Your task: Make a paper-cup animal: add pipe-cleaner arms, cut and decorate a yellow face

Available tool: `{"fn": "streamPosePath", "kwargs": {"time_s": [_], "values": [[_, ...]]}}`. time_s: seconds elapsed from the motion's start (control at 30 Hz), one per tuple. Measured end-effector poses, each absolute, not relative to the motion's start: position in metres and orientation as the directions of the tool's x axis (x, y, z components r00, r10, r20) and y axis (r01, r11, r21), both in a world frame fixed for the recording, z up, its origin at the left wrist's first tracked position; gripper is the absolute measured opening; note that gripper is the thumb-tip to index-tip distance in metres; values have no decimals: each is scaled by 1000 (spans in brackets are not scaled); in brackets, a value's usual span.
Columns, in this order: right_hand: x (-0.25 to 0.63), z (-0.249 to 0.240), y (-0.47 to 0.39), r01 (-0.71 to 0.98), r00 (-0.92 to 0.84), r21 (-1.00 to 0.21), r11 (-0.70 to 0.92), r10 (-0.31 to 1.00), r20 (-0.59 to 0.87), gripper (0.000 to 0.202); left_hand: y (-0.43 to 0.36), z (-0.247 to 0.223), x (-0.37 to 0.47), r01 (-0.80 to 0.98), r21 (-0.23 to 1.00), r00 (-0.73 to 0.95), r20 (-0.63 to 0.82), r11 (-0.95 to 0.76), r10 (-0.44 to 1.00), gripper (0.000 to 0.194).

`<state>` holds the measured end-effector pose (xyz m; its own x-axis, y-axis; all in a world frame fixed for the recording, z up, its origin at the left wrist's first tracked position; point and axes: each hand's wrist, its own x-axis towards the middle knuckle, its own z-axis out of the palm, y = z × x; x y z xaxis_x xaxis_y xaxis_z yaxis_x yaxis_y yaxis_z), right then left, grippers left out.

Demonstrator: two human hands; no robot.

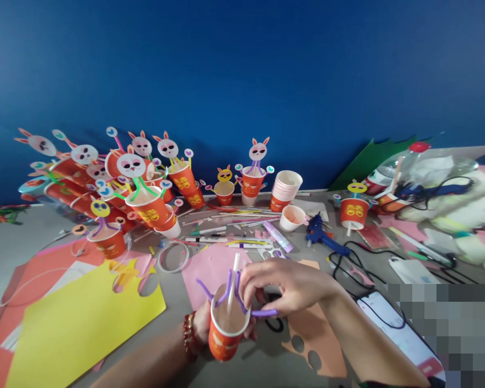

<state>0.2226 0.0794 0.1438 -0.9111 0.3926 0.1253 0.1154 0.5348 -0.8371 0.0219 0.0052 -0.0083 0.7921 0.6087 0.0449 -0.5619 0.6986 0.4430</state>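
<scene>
My left hand (203, 322) is wrapped round a red paper cup (223, 345) with gold print, its open top tilted toward me. A white straw (233, 280) stands up inside the cup. Purple pipe cleaners (264, 313) are bent over the rim, one arm sticking out left, two rising in the middle and one reaching right. The fingers of my right hand (283, 283) pinch the purple pipe cleaner at the cup's right rim; the fingertips are partly hidden. Under the cup and hands lie pink paper (204, 269) and a cut-out orange sheet (323, 345).
Finished cup figures with rabbit faces (145, 207) crowd the back left. A stack of paper cups (286, 188) stands at the back. A blue glue gun (323, 237) with a black cord lies right of centre. A yellow sheet (84, 323) covers the left; a phone (400, 334) lies at right.
</scene>
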Motion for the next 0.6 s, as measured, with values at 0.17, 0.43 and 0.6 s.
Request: {"fn": "streamPosePath", "kwargs": {"time_s": [0.17, 0.43, 0.6], "values": [[220, 141, 78, 100, -943, -852, 514, 321, 83, 13, 6, -7, 22, -553, 463, 792, 33, 693, 610, 35], [217, 133, 80, 20, -956, -877, 481, 267, 124, 10, 7, -6, 21, -542, 484, 803, 56, 687, 594, 56], [217, 128, 81, 6, -957, -876, 482, 258, 135, 10, 8, -12, 22, -530, 505, 808, 56, 681, 587, 55]]}}
